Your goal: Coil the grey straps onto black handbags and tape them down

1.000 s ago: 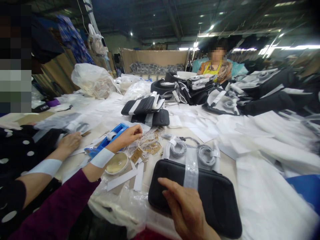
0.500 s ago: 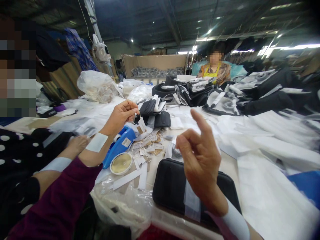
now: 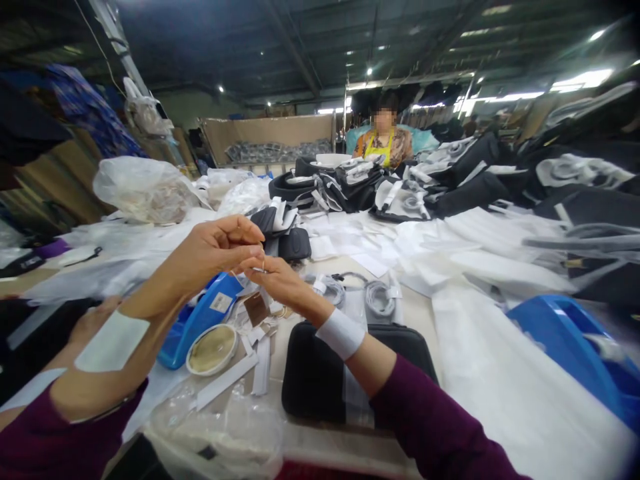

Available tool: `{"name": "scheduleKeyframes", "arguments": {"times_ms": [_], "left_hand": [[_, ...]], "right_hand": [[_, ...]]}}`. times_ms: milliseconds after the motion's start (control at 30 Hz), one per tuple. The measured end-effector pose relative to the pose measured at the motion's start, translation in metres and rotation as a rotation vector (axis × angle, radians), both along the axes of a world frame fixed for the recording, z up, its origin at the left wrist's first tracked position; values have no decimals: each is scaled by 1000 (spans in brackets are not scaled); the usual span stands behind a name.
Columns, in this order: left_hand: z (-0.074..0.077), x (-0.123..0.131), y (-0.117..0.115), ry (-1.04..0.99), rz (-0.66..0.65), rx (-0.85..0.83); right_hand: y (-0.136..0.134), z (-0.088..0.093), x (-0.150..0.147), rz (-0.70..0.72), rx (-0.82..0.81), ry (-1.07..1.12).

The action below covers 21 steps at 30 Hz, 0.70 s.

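My left hand [image 3: 210,253] and my right hand [image 3: 280,280] meet above the table, both pinched on the string of a small brown paper tag [image 3: 257,308] that dangles below them. Under my right forearm lies a black zip case [image 3: 320,373] with a clear band across it. Two coiled grey cables [image 3: 373,297] lie just beyond the case. A heap of loose tags [image 3: 260,330] lies beneath my hands.
A blue tape dispenser [image 3: 200,320] and a round tin lid [image 3: 213,350] sit left of the case. A co-worker's hand [image 3: 93,320] rests at the left. Black cases [image 3: 350,190] pile at the back, where another person sits. White sheets [image 3: 500,373] and a blue bin [image 3: 570,340] are on the right.
My right hand came off the black case, rose, and moved in to meet my left hand, which lifted a tag from the heap. The view has swung to the right.
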<state>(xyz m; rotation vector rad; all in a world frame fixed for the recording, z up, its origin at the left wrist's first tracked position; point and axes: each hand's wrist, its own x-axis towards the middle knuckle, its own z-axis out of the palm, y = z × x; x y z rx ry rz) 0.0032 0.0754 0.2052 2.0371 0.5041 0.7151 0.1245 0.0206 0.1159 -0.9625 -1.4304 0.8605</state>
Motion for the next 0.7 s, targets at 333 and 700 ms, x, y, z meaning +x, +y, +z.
{"name": "scheduleKeyframes", "arguments": {"times_ms": [333, 700], "left_hand": [[8, 0, -41, 131, -9, 56], [-13, -4, -44, 504, -197, -270]], "right_hand": [[-71, -24, -27, 183, -170, 575], [-113, -31, 18, 146, -316, 670]]}}
